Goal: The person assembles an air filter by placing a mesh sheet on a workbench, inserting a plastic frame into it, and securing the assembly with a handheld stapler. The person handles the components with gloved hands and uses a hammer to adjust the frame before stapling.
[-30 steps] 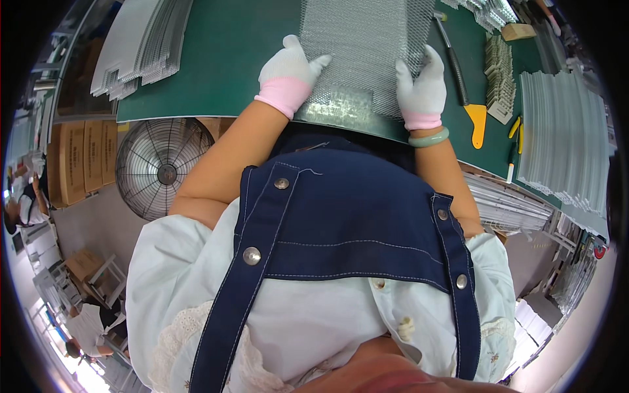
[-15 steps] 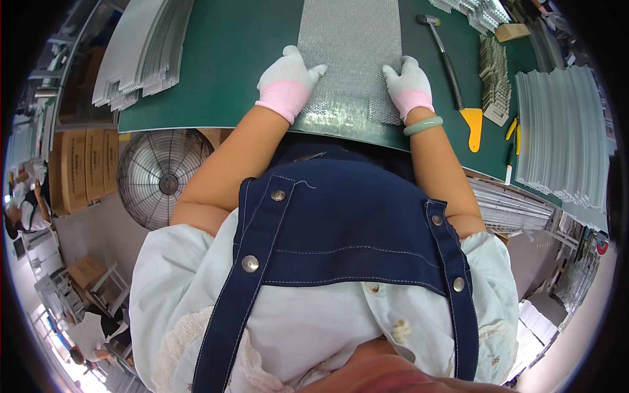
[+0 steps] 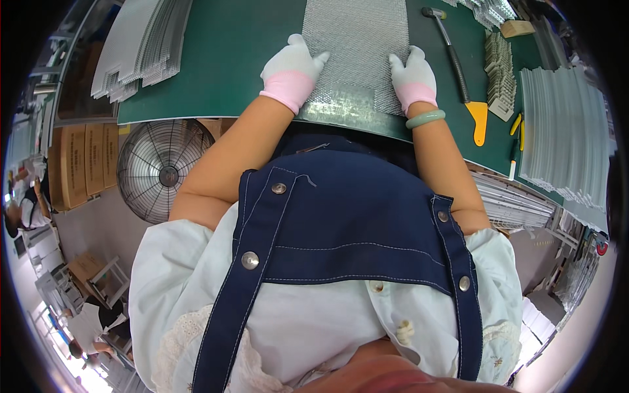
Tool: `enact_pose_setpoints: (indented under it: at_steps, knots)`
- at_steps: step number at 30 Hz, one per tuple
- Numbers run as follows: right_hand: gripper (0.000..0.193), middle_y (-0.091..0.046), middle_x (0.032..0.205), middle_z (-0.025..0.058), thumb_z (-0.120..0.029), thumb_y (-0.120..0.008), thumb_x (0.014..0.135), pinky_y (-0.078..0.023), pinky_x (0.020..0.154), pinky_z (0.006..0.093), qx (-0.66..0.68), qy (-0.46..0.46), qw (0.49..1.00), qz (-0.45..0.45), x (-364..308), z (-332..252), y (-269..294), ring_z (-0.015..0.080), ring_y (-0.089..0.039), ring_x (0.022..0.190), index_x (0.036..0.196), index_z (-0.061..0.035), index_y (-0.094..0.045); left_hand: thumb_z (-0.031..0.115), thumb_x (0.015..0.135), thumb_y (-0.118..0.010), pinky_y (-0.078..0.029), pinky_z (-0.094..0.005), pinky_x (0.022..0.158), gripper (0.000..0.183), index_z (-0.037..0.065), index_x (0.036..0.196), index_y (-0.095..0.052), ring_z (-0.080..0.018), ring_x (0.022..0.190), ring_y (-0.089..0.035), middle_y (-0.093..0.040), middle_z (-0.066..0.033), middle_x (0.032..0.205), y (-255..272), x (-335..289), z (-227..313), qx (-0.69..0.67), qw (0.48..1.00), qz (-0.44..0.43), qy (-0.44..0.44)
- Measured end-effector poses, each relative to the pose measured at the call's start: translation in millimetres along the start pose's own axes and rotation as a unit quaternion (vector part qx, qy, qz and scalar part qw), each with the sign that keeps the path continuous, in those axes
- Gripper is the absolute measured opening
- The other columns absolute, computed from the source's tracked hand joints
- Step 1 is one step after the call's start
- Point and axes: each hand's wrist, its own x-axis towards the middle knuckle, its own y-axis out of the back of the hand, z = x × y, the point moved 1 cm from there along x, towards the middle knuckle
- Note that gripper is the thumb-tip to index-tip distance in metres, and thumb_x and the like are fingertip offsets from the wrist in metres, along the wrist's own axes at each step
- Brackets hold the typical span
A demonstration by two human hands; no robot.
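Note:
A silvery metal mesh panel (image 3: 354, 39) lies lengthwise on the green table, its near end close to the front edge. My left hand (image 3: 291, 71), in a white glove with a pink cuff, grips the panel's left side, its thumb over the mesh. At the right side my gloved right hand (image 3: 414, 73) holds the panel in the same way, thumb turned inward. The fingers curled at the outer edges are partly hidden. Under the near end, a shiny strip (image 3: 341, 98) reflects light.
Right of the panel lie a hammer (image 3: 452, 52), a yellow scraper (image 3: 479, 121), a row of small metal pieces (image 3: 499, 75), yellow-handled pliers (image 3: 516, 134) and stacked pale strips (image 3: 563, 131). Folded panels (image 3: 141, 46) sit at the left. A fan (image 3: 164, 171) stands below the table.
The view has shifted slightly, so table, tools and panel appear a little further up and right. Both hands keep their places at the panel's sides.

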Motion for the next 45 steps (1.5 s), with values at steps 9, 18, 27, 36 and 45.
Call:
enact_pose_setpoints:
  at_steps: [9,18,27,36,45]
  knots:
    - [0.051,-0.063,0.103,0.0209,-0.040,-0.061,0.090,-0.055,0.078,0.0482,-0.120,-0.025,0.992,0.027,-14.1,-18.5,-0.9,0.0369,-0.067,0.093,0.120,-0.0012,-0.048,0.053,0.090,-0.059,-0.054,-0.0498,0.069,0.057,-0.001,0.108,-0.053,-0.0325,0.086,-0.071,-0.070,-0.0180,0.093,1.8,-3.1,7.5,0.040,0.999,-0.003,0.001]
    - [0.046,-0.062,0.105,0.0074,-0.050,-0.061,0.086,-0.052,0.080,0.0446,-0.166,0.179,0.962,0.124,-3.9,5.4,-12.1,0.0262,-0.064,0.091,0.102,-0.0070,-0.065,0.056,0.081,-0.066,-0.045,-0.0452,0.096,0.059,0.014,0.121,-0.062,-0.0297,0.117,-0.057,-0.060,-0.0125,0.125,-24.3,13.4,-23.2,0.092,0.929,0.211,-0.289]
    - [0.046,-0.065,0.102,0.0096,-0.050,-0.069,0.082,-0.053,0.075,0.0434,-0.251,0.100,0.963,0.009,-30.2,-36.2,23.2,0.0296,-0.065,0.097,0.095,-0.0063,-0.065,0.052,0.081,-0.069,-0.050,-0.0418,0.089,0.049,0.011,0.109,-0.065,-0.0309,0.109,-0.061,-0.066,-0.0106,0.112,20.1,-6.6,26.4,0.199,0.969,-0.009,-0.147]
    - [0.075,-0.052,0.136,0.0234,-0.062,-0.058,0.084,-0.034,0.108,0.0517,-0.170,0.344,0.923,-0.022,-100.0,9.3,17.3,0.0371,-0.047,0.129,0.129,-0.0020,-0.057,0.035,0.093,-0.056,-0.045,-0.0446,0.100,0.046,-0.001,0.122,-0.058,-0.0359,0.123,-0.051,-0.054,-0.0220,0.129,-14.4,-78.3,-14.8,0.080,0.935,0.009,-0.345]
    - [0.028,-0.067,0.107,0.0129,-0.027,-0.064,0.083,-0.050,0.085,0.0411,0.051,0.324,0.936,0.130,-46.2,67.0,64.2,0.0322,-0.063,0.096,0.104,-0.0088,-0.068,0.028,0.083,-0.068,-0.049,-0.0422,0.087,0.035,-0.003,0.100,-0.065,-0.0337,0.101,-0.060,-0.062,-0.0180,0.110,-6.9,-78.1,-4.8,0.031,0.913,0.079,-0.399]
